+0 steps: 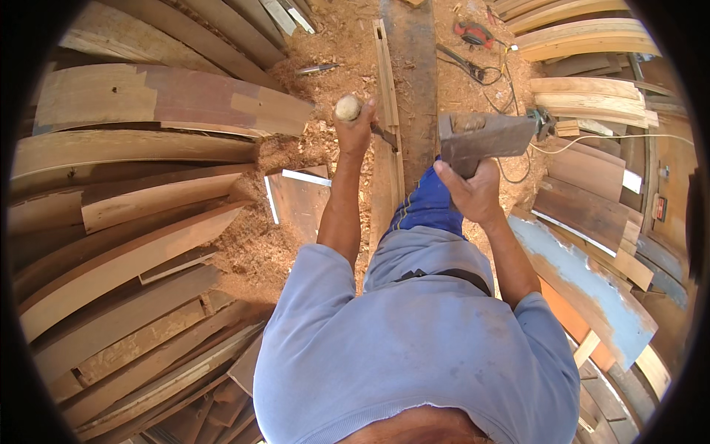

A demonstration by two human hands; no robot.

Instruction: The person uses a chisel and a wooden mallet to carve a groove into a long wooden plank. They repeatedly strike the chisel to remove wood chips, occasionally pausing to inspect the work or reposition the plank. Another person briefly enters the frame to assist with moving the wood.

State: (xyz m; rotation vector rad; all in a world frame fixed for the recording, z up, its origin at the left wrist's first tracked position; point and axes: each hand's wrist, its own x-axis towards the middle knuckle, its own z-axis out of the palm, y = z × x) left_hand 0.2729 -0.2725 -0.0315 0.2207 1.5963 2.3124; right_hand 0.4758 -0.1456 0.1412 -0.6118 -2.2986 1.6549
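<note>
My left hand (356, 133) is closed around a chisel. The round pale end of its wooden handle (347, 108) points up, and its dark blade (385, 138) slants down to a long wooden strip (387, 81). The blade tip is at or near a dark slot in that strip; I cannot tell how deep it sits. My right hand (475, 191) grips a heavy, dark block-headed mallet (488, 140), raised right of the strip and apart from the chisel. Its handle is mostly hidden by the head and my fingers. The strip lies along a dark worn plank (413, 66) and runs toward my legs.
Stacked boards (148, 148) line the left side, and more timber (592, 100) fills the right. Wood shavings cover the ground. A red power tool (473, 33) with a dark cord lies beyond the plank. A slim pointed tool (318, 69) lies farther left. A blue-painted board (584, 281) leans nearby.
</note>
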